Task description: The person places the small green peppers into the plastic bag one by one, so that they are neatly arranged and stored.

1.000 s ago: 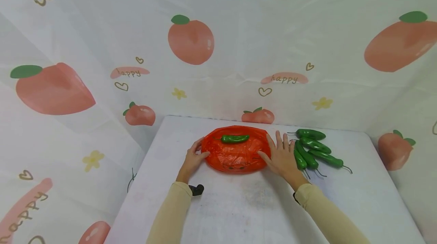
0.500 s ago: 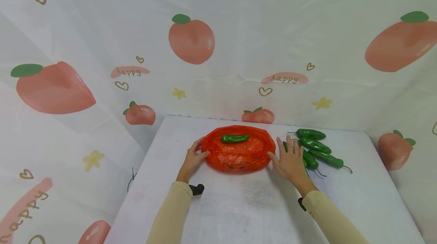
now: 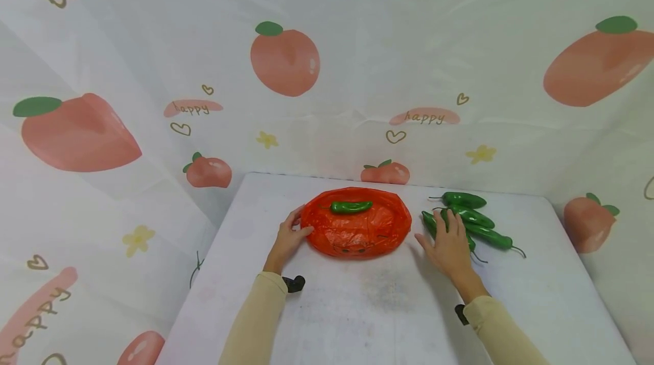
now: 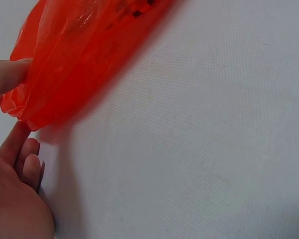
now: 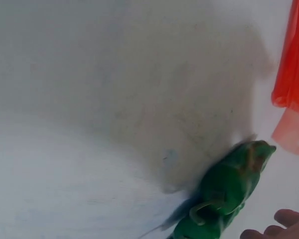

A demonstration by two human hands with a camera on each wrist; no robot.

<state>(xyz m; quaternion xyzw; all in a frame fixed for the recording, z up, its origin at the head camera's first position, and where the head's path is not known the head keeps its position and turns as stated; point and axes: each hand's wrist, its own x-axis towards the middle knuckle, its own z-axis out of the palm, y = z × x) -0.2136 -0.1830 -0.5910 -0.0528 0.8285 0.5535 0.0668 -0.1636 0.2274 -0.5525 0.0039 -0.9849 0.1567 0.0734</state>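
A red plastic bag (image 3: 378,230) lies spread on the table, its upper side opened out. One green chili pepper (image 3: 351,207) rests on it near the back. My left hand (image 3: 286,239) pinches the bag's left edge; in the left wrist view the thumb (image 4: 10,77) is over the red film and fingers are under it. Right of the bag, my right hand (image 3: 451,254) hovers with relaxed fingers over the loose green chili peppers (image 3: 491,236), partly hiding some. In the right wrist view a pepper (image 5: 226,181) lies beside the fingertips (image 5: 289,218), apart from them.
Another green pepper (image 3: 464,200) lies at the back of the pile, stem to the left. The white table (image 3: 357,308) meets a fruit-printed curtain (image 3: 327,143) along its back edge. Black straps with small devices (image 3: 294,284) are on both wrists.
My right hand has moved right, from the bag's right edge to over the green peppers. The left hand stays at the bag's left edge, and the pepper on the bag has not moved.
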